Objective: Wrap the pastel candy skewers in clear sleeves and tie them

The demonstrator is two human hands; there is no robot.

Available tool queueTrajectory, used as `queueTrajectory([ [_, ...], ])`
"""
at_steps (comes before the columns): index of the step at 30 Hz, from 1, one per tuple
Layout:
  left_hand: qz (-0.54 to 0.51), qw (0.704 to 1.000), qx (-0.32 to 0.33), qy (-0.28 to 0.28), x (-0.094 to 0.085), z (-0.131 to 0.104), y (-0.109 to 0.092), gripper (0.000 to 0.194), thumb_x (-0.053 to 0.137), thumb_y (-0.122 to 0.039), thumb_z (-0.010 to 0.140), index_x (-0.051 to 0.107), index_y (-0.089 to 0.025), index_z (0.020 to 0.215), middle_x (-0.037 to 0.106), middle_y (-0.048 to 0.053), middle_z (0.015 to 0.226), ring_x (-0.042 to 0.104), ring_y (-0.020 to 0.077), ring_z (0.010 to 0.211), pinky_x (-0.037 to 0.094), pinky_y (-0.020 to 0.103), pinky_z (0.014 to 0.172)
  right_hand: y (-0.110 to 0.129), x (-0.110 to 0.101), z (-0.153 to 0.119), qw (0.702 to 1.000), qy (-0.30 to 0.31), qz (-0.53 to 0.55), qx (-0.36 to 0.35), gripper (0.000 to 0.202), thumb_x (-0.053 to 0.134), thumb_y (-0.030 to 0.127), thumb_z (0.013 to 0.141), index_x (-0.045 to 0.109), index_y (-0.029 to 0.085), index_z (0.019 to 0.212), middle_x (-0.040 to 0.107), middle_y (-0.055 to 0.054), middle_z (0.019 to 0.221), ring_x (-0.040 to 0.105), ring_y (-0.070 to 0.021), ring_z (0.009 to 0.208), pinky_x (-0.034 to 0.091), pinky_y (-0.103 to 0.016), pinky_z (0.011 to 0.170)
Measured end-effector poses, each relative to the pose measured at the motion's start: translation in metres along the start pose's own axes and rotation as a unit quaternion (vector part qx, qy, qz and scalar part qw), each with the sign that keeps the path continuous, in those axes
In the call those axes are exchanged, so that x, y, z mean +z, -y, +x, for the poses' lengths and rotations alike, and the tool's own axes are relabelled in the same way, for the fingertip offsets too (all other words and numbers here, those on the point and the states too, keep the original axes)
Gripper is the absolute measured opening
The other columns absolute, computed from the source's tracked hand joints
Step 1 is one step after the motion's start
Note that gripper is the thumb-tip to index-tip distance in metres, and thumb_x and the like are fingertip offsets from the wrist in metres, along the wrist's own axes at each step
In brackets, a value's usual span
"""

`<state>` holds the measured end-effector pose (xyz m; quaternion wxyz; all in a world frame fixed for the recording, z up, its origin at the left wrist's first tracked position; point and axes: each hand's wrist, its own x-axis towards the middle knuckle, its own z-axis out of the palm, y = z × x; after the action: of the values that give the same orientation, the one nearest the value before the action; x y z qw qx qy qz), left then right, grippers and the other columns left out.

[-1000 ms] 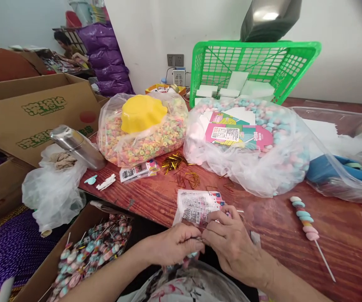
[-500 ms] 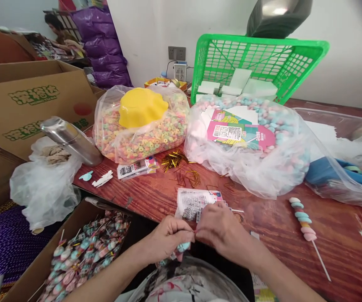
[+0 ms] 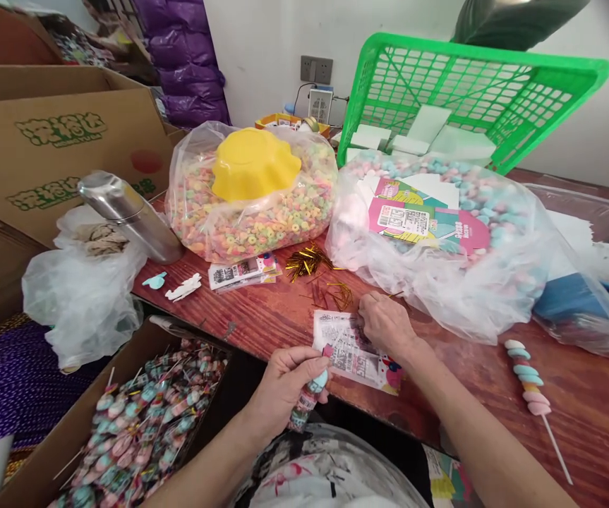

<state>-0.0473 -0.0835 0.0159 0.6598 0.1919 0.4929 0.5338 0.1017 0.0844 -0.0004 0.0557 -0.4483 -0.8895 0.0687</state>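
My left hand (image 3: 293, 384) is closed around a candy skewer in a printed clear wrapper (image 3: 304, 406); its blue candy shows between the fingers, and gathered pinkish wrapper sticks up above the thumb. My right hand (image 3: 386, 321) reaches over the table, fingertips pinched together beside loose gold twist ties (image 3: 339, 293); what they hold, if anything, is hidden. Under the right hand lie flat printed clear wrappers (image 3: 349, 356). A thicker bunch of gold twist ties (image 3: 309, 261) is just beyond. An unwrapped candy skewer (image 3: 529, 381) on a white stick lies at the right.
A cardboard box (image 3: 203, 416) of wrapped skewers stands at lower left. Behind are a bag of ring candies (image 3: 262, 233) with a yellow bowl (image 3: 256, 166), a bag of pink and blue candies (image 3: 505, 254), a steel flask (image 3: 135, 219) and a green basket (image 3: 473, 53).
My right hand has left the wrapper's top beside my left hand and moved forward to the loose twist ties. My left hand still grips the wrapped skewer. The view has shifted slightly.
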Motion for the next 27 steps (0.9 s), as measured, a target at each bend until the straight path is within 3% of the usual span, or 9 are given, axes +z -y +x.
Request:
queueTrajectory([
  [4, -0.012, 1.000, -0.013, -0.020, 0.002, 0.000, -0.001, 0.032, 0.074, -0.042, 0.068, 0.066, -0.011, 0.071, 0.063, 0.002, 0.063, 0.055, 0.0084, 0.042, 0.028, 0.017, 0.037, -0.007, -0.024, -0.016, 0.997, -0.051, 0.058, -0.032, 0.019, 0.040, 0.015, 0.087, 0.057, 0.017, 0.079, 0.061, -0.007, 0.076, 0.057, -0.0180, 0.072, 0.042, -0.029, 0.067],
  [7, 0.017, 1.000, -0.012, -0.011, 0.008, 0.004, 0.001, 0.034, 0.073, -0.044, 0.069, 0.065, -0.011, 0.069, 0.060, 0.000, 0.057, 0.052, 0.0079, 0.037, 0.028, 0.017, 0.034, 0.012, -0.047, -0.044, 0.982, -0.103, 0.134, -0.080, 0.021, 0.037, 0.020, 0.092, 0.058, 0.020, 0.087, 0.061, -0.004, 0.078, 0.056, -0.0161, 0.070, 0.044, -0.028, 0.065],
  [9, 0.029, 1.000, 0.004, 0.006, 0.016, 0.009, 0.003, 0.034, 0.072, -0.045, 0.070, 0.066, -0.011, 0.069, 0.057, -0.001, 0.053, 0.049, 0.0077, 0.036, 0.032, 0.018, 0.035, 0.032, -0.054, -0.063, 0.937, -0.146, 0.255, -0.187, 0.026, 0.042, 0.014, 0.088, 0.060, 0.021, 0.105, 0.063, -0.005, 0.085, 0.058, -0.0169, 0.076, 0.046, -0.029, 0.066],
  [11, 0.027, 0.999, 0.042, 0.013, 0.023, 0.013, 0.004, 0.033, 0.072, -0.043, 0.070, 0.065, -0.011, 0.065, 0.055, -0.002, 0.052, 0.048, 0.0068, 0.039, 0.036, 0.018, 0.039, 0.049, -0.050, -0.078, 0.922, -0.158, 0.265, -0.236, 0.040, 0.041, 0.005, 0.084, 0.061, 0.024, 0.113, 0.062, -0.004, 0.082, 0.057, -0.0159, 0.073, 0.045, -0.028, 0.063],
  [14, 0.031, 0.997, 0.071, 0.007, 0.031, 0.016, 0.004, 0.029, 0.072, -0.038, 0.070, 0.064, -0.011, 0.063, 0.055, -0.002, 0.052, 0.048, 0.0057, 0.042, 0.037, 0.017, 0.042, 0.056, -0.033, -0.089, 0.922, -0.193, 0.267, -0.205, 0.043, 0.040, 0.002, 0.084, 0.063, 0.023, 0.114, 0.058, -0.003, 0.076, 0.054, -0.0142, 0.068, 0.044, -0.026, 0.059],
  [17, 0.053, 0.998, 0.039, 0.020, 0.034, 0.012, 0.003, 0.024, 0.069, -0.035, 0.070, 0.068, -0.011, 0.071, 0.057, -0.001, 0.049, 0.048, 0.0072, 0.040, 0.036, 0.018, 0.041, 0.048, -0.021, -0.094, 0.922, -0.197, 0.287, -0.167, 0.039, 0.040, 0.004, 0.087, 0.065, 0.023, 0.110, 0.055, -0.002, 0.072, 0.053, -0.0125, 0.064, 0.042, -0.024, 0.056],
  [23, 0.040, 0.998, 0.036, 0.023, 0.038, 0.006, 0.009, 0.029, 0.070, -0.040, 0.070, 0.066, -0.011, 0.070, 0.058, 0.000, 0.053, 0.050, 0.0075, 0.041, 0.037, 0.019, 0.043, 0.038, -0.019, -0.098, 0.921, -0.188, 0.306, -0.147, 0.034, 0.042, 0.006, 0.088, 0.066, 0.021, 0.107, 0.057, -0.002, 0.071, 0.054, -0.0123, 0.061, 0.041, -0.024, 0.054],
  [27, 0.086, 0.995, 0.057, 0.006, 0.036, 0.007, 0.013, 0.031, 0.070, -0.042, 0.072, 0.064, -0.011, 0.067, 0.054, -0.001, 0.056, 0.049, 0.0065, 0.042, 0.035, 0.018, 0.042, 0.039, -0.016, -0.102, 0.915, -0.201, 0.319, -0.145, 0.036, 0.047, 0.010, 0.089, 0.057, 0.022, 0.121, 0.064, -0.002, 0.078, 0.059, -0.0140, 0.067, 0.047, -0.027, 0.062],
])
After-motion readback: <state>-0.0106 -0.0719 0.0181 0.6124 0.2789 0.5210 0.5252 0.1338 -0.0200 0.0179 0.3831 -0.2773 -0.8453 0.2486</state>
